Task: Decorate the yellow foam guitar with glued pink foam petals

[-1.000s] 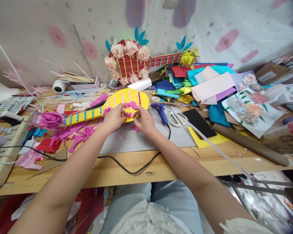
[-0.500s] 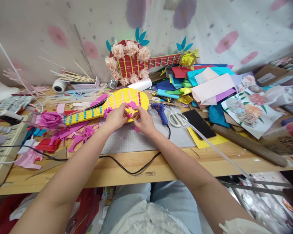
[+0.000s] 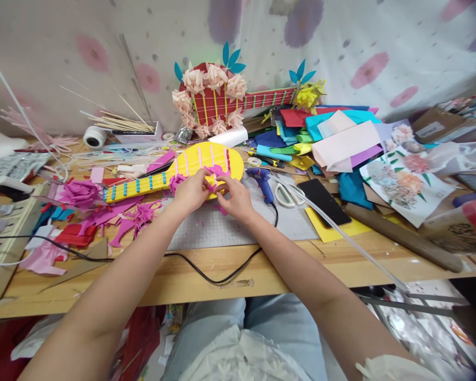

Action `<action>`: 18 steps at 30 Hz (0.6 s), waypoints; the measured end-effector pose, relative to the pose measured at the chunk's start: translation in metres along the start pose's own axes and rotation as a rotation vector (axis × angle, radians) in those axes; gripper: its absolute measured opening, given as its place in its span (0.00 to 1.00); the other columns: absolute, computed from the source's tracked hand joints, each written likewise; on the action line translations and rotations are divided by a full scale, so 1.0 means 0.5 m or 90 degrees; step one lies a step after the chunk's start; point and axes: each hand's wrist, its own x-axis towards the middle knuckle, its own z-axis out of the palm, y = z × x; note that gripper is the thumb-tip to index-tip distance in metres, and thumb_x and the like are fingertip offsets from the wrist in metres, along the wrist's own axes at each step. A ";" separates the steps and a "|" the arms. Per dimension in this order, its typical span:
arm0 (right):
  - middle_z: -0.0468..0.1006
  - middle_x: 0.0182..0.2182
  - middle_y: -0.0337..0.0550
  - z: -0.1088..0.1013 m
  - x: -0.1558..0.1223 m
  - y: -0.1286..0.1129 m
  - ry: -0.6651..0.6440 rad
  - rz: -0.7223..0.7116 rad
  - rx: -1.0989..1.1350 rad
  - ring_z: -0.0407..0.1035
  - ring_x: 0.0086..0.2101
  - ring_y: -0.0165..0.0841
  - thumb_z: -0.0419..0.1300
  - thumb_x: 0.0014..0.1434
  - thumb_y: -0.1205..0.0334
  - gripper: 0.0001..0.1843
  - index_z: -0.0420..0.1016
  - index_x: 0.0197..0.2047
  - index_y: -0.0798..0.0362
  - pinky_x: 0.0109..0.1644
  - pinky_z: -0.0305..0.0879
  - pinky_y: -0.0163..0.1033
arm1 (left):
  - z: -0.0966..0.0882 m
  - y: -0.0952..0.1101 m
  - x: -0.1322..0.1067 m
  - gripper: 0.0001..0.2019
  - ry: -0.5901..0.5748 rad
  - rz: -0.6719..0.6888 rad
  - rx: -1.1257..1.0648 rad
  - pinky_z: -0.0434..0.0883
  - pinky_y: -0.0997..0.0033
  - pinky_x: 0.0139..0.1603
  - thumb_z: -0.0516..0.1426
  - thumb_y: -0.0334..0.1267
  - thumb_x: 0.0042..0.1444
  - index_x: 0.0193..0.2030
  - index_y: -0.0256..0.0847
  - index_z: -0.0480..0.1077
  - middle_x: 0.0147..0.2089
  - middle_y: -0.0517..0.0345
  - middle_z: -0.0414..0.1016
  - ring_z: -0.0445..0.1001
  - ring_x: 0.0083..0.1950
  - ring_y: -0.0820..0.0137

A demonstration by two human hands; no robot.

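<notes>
near the front of the table [image 3: 154,288] a black cable [image 3: 218,282] loops. beyond it the left hand [image 3: 193,191] and right hand [image 3: 236,200] pinch pink paper [image 3: 213,187] between closed fingertips, over the near edge of a yellow guitar [image 3: 193,160] lying mid-table. a blue glue gun [image 3: 264,184] sits just beside it. farther back stands a red guitar [image 3: 210,106] ringed with peach flowers [image 3: 193,81].

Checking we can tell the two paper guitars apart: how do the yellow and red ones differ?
Pose: the yellow guitar lies down in front, neck toward the picture's left; the red guitar stands upright behind, neck toward the right.
Flowers: pink flowers on the yellow guitar, pale peach flowers on the red guitar.
Neck strips: blue on the yellow guitar, green on the red guitar.
Shared: rounded body, long neck, crosswise strips.
</notes>
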 end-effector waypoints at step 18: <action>0.80 0.34 0.40 0.001 -0.010 0.008 -0.007 -0.029 0.026 0.71 0.38 0.37 0.54 0.50 0.69 0.20 0.67 0.49 0.51 0.45 0.63 0.44 | 0.009 0.000 -0.005 0.21 0.020 -0.014 0.011 0.65 0.70 0.39 0.53 0.30 0.50 0.52 0.42 0.63 0.45 0.56 0.77 0.74 0.45 0.67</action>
